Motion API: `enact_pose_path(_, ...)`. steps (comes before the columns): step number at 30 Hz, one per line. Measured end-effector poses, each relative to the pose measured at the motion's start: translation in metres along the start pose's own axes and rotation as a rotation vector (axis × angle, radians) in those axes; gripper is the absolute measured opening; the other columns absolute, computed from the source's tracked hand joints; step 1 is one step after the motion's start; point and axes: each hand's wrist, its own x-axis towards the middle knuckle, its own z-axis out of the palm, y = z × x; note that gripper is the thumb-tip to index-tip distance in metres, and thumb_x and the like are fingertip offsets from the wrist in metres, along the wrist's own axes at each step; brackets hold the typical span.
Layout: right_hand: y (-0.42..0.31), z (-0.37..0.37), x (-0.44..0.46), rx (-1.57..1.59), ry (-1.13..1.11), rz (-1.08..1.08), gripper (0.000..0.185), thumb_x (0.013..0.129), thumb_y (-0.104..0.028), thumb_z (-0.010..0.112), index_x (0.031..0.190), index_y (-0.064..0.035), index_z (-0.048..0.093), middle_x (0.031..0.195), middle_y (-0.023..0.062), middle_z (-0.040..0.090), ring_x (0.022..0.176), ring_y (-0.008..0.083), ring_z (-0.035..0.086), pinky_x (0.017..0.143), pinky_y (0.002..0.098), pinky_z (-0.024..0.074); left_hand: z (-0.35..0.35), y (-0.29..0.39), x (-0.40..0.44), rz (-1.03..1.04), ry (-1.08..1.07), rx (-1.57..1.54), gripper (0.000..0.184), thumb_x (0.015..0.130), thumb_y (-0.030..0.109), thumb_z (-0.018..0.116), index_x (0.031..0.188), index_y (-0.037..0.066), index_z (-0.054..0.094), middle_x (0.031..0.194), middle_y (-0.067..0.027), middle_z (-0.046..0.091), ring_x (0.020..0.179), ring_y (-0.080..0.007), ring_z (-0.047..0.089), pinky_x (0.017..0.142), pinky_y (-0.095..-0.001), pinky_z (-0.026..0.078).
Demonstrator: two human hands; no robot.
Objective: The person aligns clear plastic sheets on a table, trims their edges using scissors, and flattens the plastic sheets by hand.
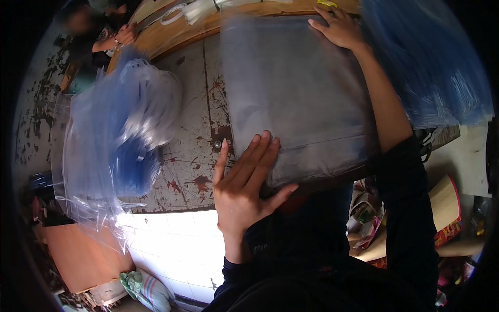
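Note:
A clear plastic bag (301,78), flat and rectangular, lies on the worn table before me. My left hand (244,179) rests on its near left corner, fingers stretched out and spread. At the far right corner of the bag, my right hand (338,28) lies with its fingers apart, touching or just over the plastic. A folded band runs across the near end of the bag. Whether more bags lie beneath it, I cannot tell.
A heap of clear plastic bags (93,140) hangs over the table's left edge. Another bluish pile of plastic (426,62) is at the right. Beyond, a wooden ledge (202,23) carries a tape roll (172,14). A person's hand (126,34) shows far left. A sack (148,291) stands below.

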Motion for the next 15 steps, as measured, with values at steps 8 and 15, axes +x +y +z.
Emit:
enact_pose_path(8, 0.005, 0.009, 0.002, -0.105, 0.083, -0.009, 0.07, 0.078, -0.07, 0.03, 0.136, -0.0307, 0.027, 0.143, 0.0096, 0.018, 0.133, 0.028, 0.015, 0.104, 0.0524, 0.0174, -0.079, -0.047, -0.055, -0.188, 0.597, 0.715, 0.042, 0.082, 0.041, 0.053, 0.117, 0.018, 0.055, 0.128, -0.0058, 0.047, 0.123, -0.0233, 0.038, 0.104, -0.0579, 0.008)
enact_pose_path(15, -0.007, -0.002, -0.004, -0.06, 0.041, 0.035, 0.069, 0.078, -0.07, 0.031, 0.136, -0.0319, 0.026, 0.144, 0.0089, 0.017, 0.133, 0.0277, 0.013, 0.105, 0.0506, 0.0163, -0.123, -0.075, -0.085, -0.629, 0.512, 0.587, 0.037, 0.089, 0.031, 0.046, 0.12, 0.012, 0.052, 0.119, -0.0089, 0.054, 0.11, -0.0288, 0.051, 0.1, -0.0493, 0.031)
